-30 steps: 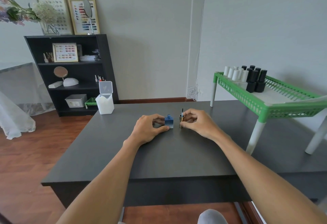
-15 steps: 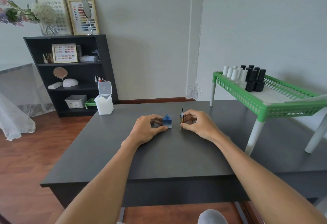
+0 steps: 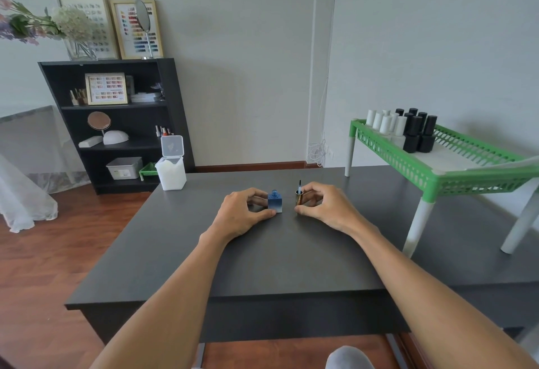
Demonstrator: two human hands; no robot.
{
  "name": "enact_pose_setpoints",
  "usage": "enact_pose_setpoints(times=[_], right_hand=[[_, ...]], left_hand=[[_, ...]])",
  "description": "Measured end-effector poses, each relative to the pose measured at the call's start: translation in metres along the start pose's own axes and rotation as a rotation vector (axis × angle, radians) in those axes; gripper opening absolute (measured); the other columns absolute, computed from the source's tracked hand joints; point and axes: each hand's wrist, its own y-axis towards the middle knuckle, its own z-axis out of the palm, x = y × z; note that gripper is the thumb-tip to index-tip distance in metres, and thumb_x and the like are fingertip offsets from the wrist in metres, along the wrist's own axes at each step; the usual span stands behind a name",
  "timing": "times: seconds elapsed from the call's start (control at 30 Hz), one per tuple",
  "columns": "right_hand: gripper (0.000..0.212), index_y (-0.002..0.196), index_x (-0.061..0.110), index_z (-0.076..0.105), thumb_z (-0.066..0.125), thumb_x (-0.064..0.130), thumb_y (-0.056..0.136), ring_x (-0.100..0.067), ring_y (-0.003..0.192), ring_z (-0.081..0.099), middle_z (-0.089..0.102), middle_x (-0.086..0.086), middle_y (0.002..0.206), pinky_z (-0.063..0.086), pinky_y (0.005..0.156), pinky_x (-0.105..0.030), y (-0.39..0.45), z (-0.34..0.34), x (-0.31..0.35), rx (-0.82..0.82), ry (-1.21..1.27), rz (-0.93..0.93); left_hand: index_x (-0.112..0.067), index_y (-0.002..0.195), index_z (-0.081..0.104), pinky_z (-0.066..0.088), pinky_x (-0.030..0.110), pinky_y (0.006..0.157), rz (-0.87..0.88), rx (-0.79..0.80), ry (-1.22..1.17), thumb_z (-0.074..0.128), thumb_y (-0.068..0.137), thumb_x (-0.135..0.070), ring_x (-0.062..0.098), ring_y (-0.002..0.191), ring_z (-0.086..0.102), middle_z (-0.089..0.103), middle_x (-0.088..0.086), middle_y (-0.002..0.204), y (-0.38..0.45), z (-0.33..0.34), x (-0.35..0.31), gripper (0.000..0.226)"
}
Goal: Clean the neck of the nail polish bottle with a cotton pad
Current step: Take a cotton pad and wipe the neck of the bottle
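A small square blue nail polish bottle stands uncapped on the dark table, its threaded neck bare. My left hand grips its body from the left with thumb and fingers. Just to the right, the gold cap stands upside down on the table with its brush pointing up. My right hand holds that cap between thumb and fingers. A white container of cotton pads with its lid flipped open stands at the table's far left corner.
A green plastic rack with several white and black bottles stands on the table at the right. A black shelf unit stands against the wall behind the left corner. Wooden floor lies to the left.
Both hands stay on the bottle and the cap; the cap has settled a little farther right of the bottle. Otherwise nothing has moved.
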Motion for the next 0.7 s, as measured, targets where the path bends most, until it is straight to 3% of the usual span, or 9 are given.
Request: enact_pose_setpoints(times=[0.1, 0.27, 0.4, 0.47, 0.57, 0.7], right_hand=[[0.037, 0.108, 0.033, 0.074, 0.092, 0.031, 0.076, 0.002, 0.081, 0.072, 0.08, 0.015, 0.094, 0.052, 0.077, -0.011, -0.002, -0.004, 0.0, 0.008, 0.02, 0.006], [0.041, 0.114, 0.035, 0.071, 0.08, 0.015, 0.079, -0.005, 0.094, 0.075, 0.079, 0.012, 0.105, 0.059, 0.093, -0.029, -0.008, -0.013, -0.007, 0.033, 0.032, 0.023], [0.038, 0.108, 0.034, 0.069, 0.066, 0.001, 0.089, -0.015, 0.091, 0.071, 0.076, 0.008, 0.105, 0.06, 0.095, -0.041, -0.013, -0.025, 0.003, -0.133, 0.07, 0.051], [0.036, 0.107, 0.031, 0.07, 0.063, 0.0, 0.091, -0.011, 0.089, 0.07, 0.076, 0.008, 0.102, 0.059, 0.09, -0.032, -0.013, -0.031, 0.021, -0.259, 0.102, -0.002], [0.03, 0.106, 0.03, 0.073, 0.065, 0.004, 0.092, 0.003, 0.086, 0.068, 0.076, 0.013, 0.098, 0.049, 0.078, -0.006, -0.009, -0.034, 0.064, -0.345, 0.12, -0.141], [0.022, 0.108, 0.026, 0.077, 0.069, 0.01, 0.094, 0.001, 0.088, 0.07, 0.077, 0.015, 0.097, 0.051, 0.07, -0.008, 0.009, -0.012, 0.124, -0.285, 0.121, -0.309]], left_hand=[[-0.038, 0.115, 0.067, 0.051, 0.027, 0.098, -0.003, -0.01, -0.004, 0.088, 0.081, -0.049, -0.007, 0.097, 0.064, 0.07, -0.028, 0.096, 0.0, -0.001, 0.0, 0.042], [-0.035, 0.12, 0.067, 0.053, 0.032, 0.099, -0.017, 0.012, -0.011, 0.088, 0.077, -0.055, 0.003, 0.104, 0.067, 0.074, -0.02, 0.104, -0.002, -0.007, 0.002, 0.051], [-0.037, 0.118, 0.068, 0.051, 0.021, 0.089, -0.033, 0.005, -0.01, 0.09, 0.073, -0.058, 0.001, 0.096, 0.067, 0.074, -0.02, 0.102, -0.011, -0.021, 0.007, 0.055], [-0.035, 0.119, 0.069, 0.049, 0.019, 0.085, -0.049, -0.008, -0.001, 0.091, 0.072, -0.059, 0.001, 0.094, 0.067, 0.074, -0.019, 0.101, -0.018, -0.033, 0.014, 0.058], [-0.035, 0.119, 0.069, 0.05, 0.016, 0.082, -0.088, -0.04, 0.009, 0.09, 0.073, -0.059, 0.003, 0.094, 0.069, 0.075, -0.018, 0.101, -0.031, -0.052, 0.031, 0.056], [-0.036, 0.115, 0.07, 0.05, 0.006, 0.071, -0.176, -0.182, -0.07, 0.087, 0.079, -0.055, -0.006, 0.086, 0.071, 0.078, -0.019, 0.096, -0.044, -0.079, 0.056, 0.045]])
